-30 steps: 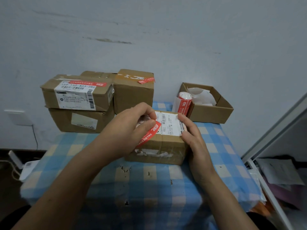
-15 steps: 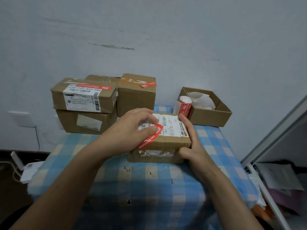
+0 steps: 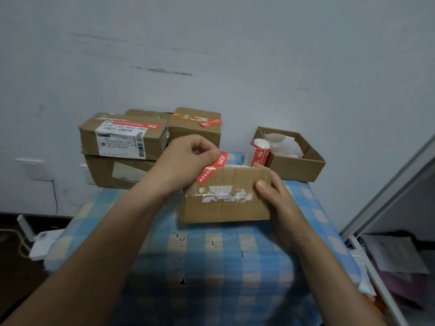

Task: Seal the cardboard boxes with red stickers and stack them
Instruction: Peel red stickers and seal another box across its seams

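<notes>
Gripping box [image 3: 226, 203] mid-table [image 3: 211, 260]: right hand [image 3: 275, 196] clasps its 3 o'clock end, left hand [image 3: 186, 161] pinches red sticker [image 3: 211, 170] at top edge. Judged light, stiff; hold by ends. Sealed stack [image 3: 124, 147] at 10 o'clock.

Likely a home room: scuffed painted wall [image 3: 211, 43], checked tablecloth [image 3: 211, 267], white router [image 3: 40, 241] below a wall socket [image 3: 33, 168].

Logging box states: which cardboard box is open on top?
The shallow box at the back right, beside the red sticker roll: white paper shows inside. The others have closed tops.
</notes>
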